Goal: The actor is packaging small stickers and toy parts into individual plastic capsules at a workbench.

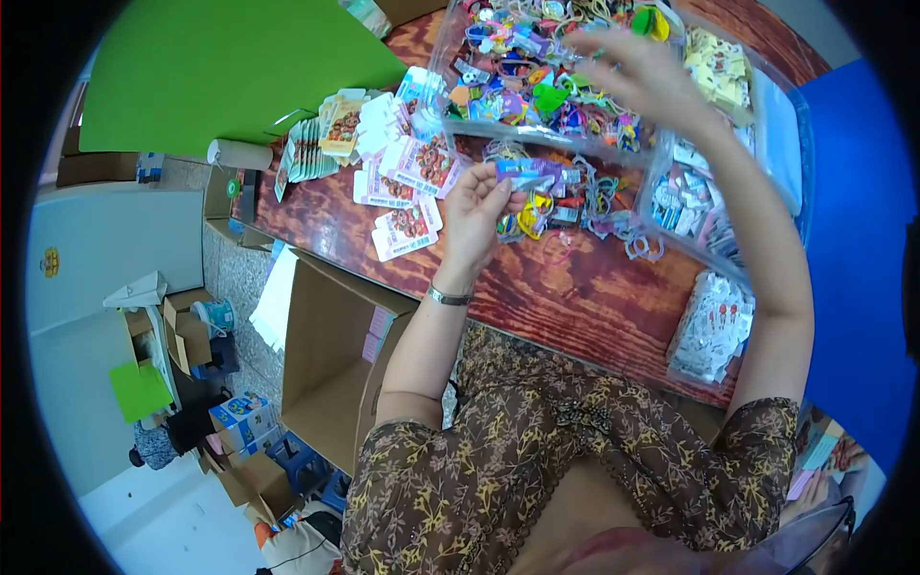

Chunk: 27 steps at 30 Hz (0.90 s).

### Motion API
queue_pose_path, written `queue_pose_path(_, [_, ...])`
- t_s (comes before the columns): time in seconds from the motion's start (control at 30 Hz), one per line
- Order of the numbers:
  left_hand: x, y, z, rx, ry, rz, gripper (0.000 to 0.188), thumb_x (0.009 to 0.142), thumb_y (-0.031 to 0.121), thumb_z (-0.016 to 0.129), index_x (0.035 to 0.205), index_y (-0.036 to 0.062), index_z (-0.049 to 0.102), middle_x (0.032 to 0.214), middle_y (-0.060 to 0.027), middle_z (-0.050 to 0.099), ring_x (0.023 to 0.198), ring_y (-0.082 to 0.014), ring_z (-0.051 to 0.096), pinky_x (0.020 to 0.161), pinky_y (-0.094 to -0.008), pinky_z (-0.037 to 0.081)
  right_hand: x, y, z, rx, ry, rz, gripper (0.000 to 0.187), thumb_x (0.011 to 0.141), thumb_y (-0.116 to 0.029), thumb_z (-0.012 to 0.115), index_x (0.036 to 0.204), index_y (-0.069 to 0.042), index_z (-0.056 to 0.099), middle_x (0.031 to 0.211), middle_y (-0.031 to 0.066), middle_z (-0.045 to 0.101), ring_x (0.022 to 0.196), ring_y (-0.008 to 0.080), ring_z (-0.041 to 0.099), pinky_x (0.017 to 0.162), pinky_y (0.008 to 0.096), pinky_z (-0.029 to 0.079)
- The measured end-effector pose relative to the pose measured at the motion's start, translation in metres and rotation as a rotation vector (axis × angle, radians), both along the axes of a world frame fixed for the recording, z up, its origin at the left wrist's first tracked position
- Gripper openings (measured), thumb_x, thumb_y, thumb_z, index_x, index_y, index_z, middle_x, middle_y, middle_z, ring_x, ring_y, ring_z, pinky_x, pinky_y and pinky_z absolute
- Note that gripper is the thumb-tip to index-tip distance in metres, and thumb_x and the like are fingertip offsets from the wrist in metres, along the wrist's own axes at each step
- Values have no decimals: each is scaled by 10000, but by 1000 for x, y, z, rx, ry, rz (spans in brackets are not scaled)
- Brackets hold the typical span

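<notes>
My left hand point(474, 206) is closed in a pinch on a small purple and blue packet point(529, 175), raised above the wooden table point(326, 220). Below and beside the packet lies a loose pile of small colourful trinkets with rings and bands point(599, 196). Over a clear plastic bin point(537, 134) hovers my right hand point(637, 77), somewhat blurred, its fingers stretched out and apart with nothing visible in them. The bin holds a mix of bright little trinkets point(551, 96), partly hidden under that hand.
Printed card boxes point(422, 163) lie flat in a heap to the left, beside a green board point(240, 77). On the right, another clear bin point(685, 206) contains small packets. A bag of white packets point(709, 326) sits near the edge. An open carton point(326, 345) stands below left.
</notes>
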<state>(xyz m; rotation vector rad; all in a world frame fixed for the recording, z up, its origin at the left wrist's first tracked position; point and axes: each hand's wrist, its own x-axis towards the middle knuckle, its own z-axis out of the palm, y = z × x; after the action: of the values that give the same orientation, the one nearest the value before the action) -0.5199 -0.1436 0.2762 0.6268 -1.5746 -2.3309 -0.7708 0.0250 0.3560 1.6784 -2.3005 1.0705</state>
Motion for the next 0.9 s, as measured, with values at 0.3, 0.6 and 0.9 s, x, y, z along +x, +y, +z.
queue_pose_path(0.3, [16, -9, 33, -83, 275, -16, 180, 982, 26, 620, 1151, -13, 573, 1024, -96, 686, 829, -130, 701, 724, -257, 596, 120, -27, -6, 42, -222, 196, 285, 916, -281, 694, 1050, -33, 651, 867, 166, 692, 801, 334, 686, 694, 430, 515])
queue_pose_path(0.6, [53, -20, 11, -18, 245, -23, 99, 976, 57, 655, 1031, -11, 609, 917, -76, 704, 768, -105, 686, 691, -245, 587, 168, -44, -29, 72, -487, 171, 256, 954, -251, 681, 1021, -6, 655, 838, 111, 681, 755, 204, 665, 707, 341, 516])
queue_pose_path(0.9, [98, -65, -15, -124, 228, 227, 113, 979, 47, 643, 1075, 1, 606, 931, -63, 681, 809, -109, 666, 714, -245, 570, 61, -36, -48, 163, -429, -9, 232, 953, -225, 663, 1081, -32, 671, 931, 18, 660, 823, 93, 622, 727, 267, 521])
